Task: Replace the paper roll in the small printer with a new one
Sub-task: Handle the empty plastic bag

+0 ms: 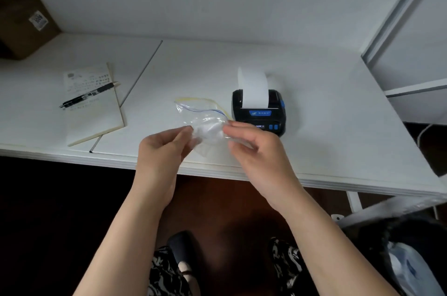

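A small black printer (pixel 260 114) with blue buttons sits on the white table (pixel 326 114), a strip of white paper (pixel 254 89) sticking up from its slot. Just left of it I hold a clear zip bag (pixel 205 121) above the table's front edge, with something white and round inside, likely the new paper roll (pixel 209 130). My left hand (pixel 162 150) pinches the bag's left side. My right hand (pixel 254 148) pinches its right side, close to the printer's front.
A notebook (pixel 94 107) with a black pen (pixel 88 95) on it lies at the left of the table. A brown cardboard box (pixel 21 17) stands at the far left corner. A white shelf frame (pixel 399 29) rises on the right.
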Available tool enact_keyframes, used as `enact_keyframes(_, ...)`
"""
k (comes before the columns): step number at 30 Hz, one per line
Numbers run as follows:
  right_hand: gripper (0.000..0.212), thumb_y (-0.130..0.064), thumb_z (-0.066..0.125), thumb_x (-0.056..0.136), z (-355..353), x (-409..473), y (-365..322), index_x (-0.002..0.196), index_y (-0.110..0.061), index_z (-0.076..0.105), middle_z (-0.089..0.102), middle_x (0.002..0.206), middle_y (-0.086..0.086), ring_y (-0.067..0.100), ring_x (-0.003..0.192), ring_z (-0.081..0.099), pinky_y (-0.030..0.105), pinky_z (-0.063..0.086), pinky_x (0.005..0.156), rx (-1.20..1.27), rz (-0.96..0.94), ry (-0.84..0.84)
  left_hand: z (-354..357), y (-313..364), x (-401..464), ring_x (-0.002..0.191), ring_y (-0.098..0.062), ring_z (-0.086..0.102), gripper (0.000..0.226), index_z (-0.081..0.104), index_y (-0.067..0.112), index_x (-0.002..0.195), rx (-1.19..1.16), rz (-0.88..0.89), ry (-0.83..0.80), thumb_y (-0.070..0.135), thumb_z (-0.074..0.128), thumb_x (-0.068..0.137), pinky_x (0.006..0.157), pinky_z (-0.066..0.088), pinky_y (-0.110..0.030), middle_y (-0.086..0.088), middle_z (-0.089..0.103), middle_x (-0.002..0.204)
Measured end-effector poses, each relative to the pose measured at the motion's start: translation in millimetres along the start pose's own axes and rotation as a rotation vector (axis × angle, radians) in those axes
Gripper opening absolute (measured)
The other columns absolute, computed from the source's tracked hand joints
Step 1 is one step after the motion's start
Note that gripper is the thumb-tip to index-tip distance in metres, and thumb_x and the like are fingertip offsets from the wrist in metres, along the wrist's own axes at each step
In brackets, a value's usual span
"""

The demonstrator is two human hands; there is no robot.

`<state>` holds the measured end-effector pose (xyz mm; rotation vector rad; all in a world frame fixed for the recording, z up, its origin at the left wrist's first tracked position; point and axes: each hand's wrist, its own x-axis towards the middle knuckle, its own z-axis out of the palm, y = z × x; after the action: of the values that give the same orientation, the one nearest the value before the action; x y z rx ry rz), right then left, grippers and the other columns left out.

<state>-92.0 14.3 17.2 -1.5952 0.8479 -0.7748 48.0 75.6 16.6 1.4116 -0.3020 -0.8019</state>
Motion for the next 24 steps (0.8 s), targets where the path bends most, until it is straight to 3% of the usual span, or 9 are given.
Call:
enact_keyframes(3, 0.022, -0.008, 0.065, 0.087, -32, -31, -10, 0.095, -0.026, 0.074, 0.075, 0.096, -0.014, -0.005, 0.098, 0.066, 0.008, 0.047, 0.084, 0.130, 0.003, 0.103, 17, -1, -34, 0.077, -0.014, 0.072, 0.017, 0.071, -0.002, 0.087, -0.020, -0.049, -0.162, 0.014, 0.069, 0.082, 0.079, 0.055, -0.019, -0.009, 0.076, 0.085)
enact_keyframes(7, 0.014, -0.008, 0.071, 0.083, -71, -65, -21, 0.091, -0.020, 0.071, 0.075, 0.092, 0.001, 0.013, 0.087, 0.073, 0.026, 0.055, 0.085, 0.151, 0.025, 0.216, 48, -4, -76, 0.080, -0.020, 0.069, 0.024, 0.072, -0.005, 0.087, 0.009, -0.084, -0.314, 0.016, 0.072, 0.074, 0.085, 0.055, -0.024, -0.018, 0.072, 0.086)
enact_keyframes(10, 0.018, -0.003, 0.070, 0.082, -101, -90, -27, 0.084, -0.021, 0.070, 0.072, 0.090, 0.003, 0.009, 0.074, 0.071, 0.018, 0.054, 0.073, 0.142, 0.040, 0.279, 74, -6, -105, 0.074, -0.017, 0.068, 0.012, 0.072, -0.002, 0.084, 0.045, -0.087, -0.416, 0.009, 0.069, 0.080, 0.079, 0.055, -0.022, -0.014, 0.073, 0.079)
enact_keyframes(13, 0.016, -0.011, 0.074, 0.079, -131, -116, -27, 0.080, -0.026, 0.071, 0.067, 0.100, -0.002, 0.000, 0.066, 0.065, 0.009, 0.048, 0.066, 0.011, 0.071, 0.360, 100, -10, -132, 0.074, -0.018, 0.068, 0.017, 0.070, -0.004, 0.090, 0.083, -0.096, -0.505, 0.010, 0.068, 0.082, 0.080, 0.056, -0.023, -0.014, 0.072, 0.082)
enact_keyframes(17, 0.017, -0.017, 0.076, 0.076, -170, -150, -21, 0.074, -0.033, 0.068, 0.060, 0.105, -0.009, 0.001, 0.080, 0.064, 0.009, 0.045, 0.069, -0.067, 0.109, 0.456, 133, -17, -170, 0.075, -0.018, 0.071, 0.019, 0.069, 0.000, 0.096, 0.149, -0.146, -0.626, 0.015, 0.060, 0.090, 0.078, 0.057, -0.024, -0.015, 0.075, 0.090)
enact_keyframes(20, 0.012, -0.016, 0.075, 0.078, -197, -175, -11, 0.076, -0.027, 0.070, 0.068, 0.091, -0.009, -0.002, 0.076, 0.064, 0.008, 0.047, 0.066, -0.052, 0.149, 0.474, 158, -29, -196, 0.080, -0.022, 0.071, 0.023, 0.066, 0.005, 0.096, 0.234, -0.168, -0.700, 0.025, 0.055, 0.093, 0.084, 0.056, -0.031, -0.013, 0.074, 0.092)
enact_keyframes(24, 0.006, -0.013, 0.073, 0.080, -225, -200, 6, 0.082, -0.018, 0.070, 0.070, 0.076, -0.005, 0.003, 0.069, 0.063, 0.012, 0.050, 0.063, -0.039, 0.209, 0.527, 188, -48, -225, 0.085, -0.026, 0.069, 0.035, 0.061, 0.000, 0.106, 0.266, -0.247, -0.792, 0.032, 0.051, 0.094, 0.071, 0.056, -0.026, -0.020, 0.071, 0.099)
